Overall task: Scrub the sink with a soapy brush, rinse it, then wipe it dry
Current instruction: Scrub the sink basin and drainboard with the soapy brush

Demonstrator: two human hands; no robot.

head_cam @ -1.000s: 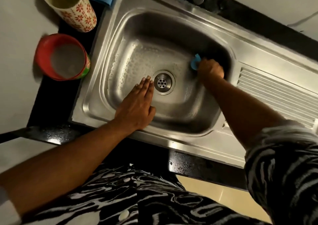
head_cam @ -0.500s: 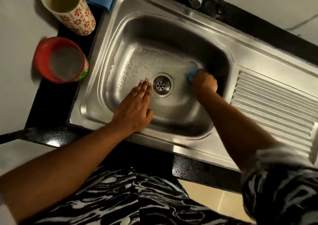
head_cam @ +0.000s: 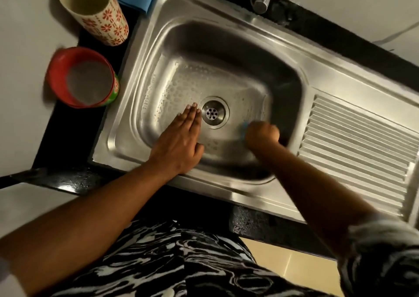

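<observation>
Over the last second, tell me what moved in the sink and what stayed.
The right grip, holding the brush, scrubbed from the far right wall toward the person and is now near right of the drain. Nothing was taken or let go. The left grip stayed flat beside the drain.

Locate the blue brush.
In the head view, the blue brush is in the sink basin, gripped by the right hand, just right of the drain.
</observation>
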